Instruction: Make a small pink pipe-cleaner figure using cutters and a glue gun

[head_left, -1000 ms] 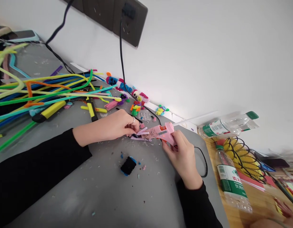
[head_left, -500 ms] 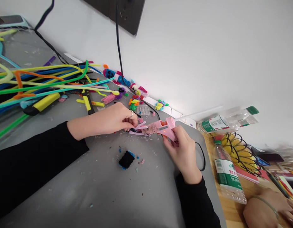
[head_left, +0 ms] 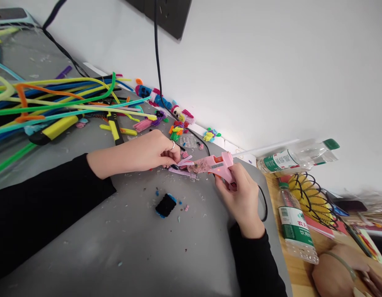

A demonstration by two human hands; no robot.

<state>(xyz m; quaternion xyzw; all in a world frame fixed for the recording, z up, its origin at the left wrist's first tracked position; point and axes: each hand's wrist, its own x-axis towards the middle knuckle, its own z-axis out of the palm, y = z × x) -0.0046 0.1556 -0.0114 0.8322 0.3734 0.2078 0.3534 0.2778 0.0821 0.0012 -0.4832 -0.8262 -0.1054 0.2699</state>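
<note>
My right hand [head_left: 243, 194] is wrapped round the handle of a pink hot glue gun [head_left: 222, 165], a clear glue stick [head_left: 265, 147] poking out of its back. The gun's nozzle, speckled with dried glue, points left toward my left hand [head_left: 163, 152]. Thumb and fingers of that hand pinch a small black piece [head_left: 175, 167], whose kind I cannot make out. Light purple pipe cleaner strips [head_left: 185, 171] lie between the fingertips and the nozzle, partly hidden. Nearer to me on the grey mat [head_left: 116, 243] rests a fuzzy black block with blue edges [head_left: 166, 205].
A heap of coloured pipe cleaners [head_left: 70, 99] and yellow-black cutters [head_left: 115, 128] lie left. Small pipe cleaner figures [head_left: 178, 130] line the wall. Plastic bottles [head_left: 296, 222] and a yellow item in black wire [head_left: 311, 202] stand right, near another person's hand [head_left: 336, 268].
The glue gun has drawn back slightly to the right, its nozzle a little farther from my left fingertips. My left hand keeps its pinch. The other person's hand at the right has shifted.
</note>
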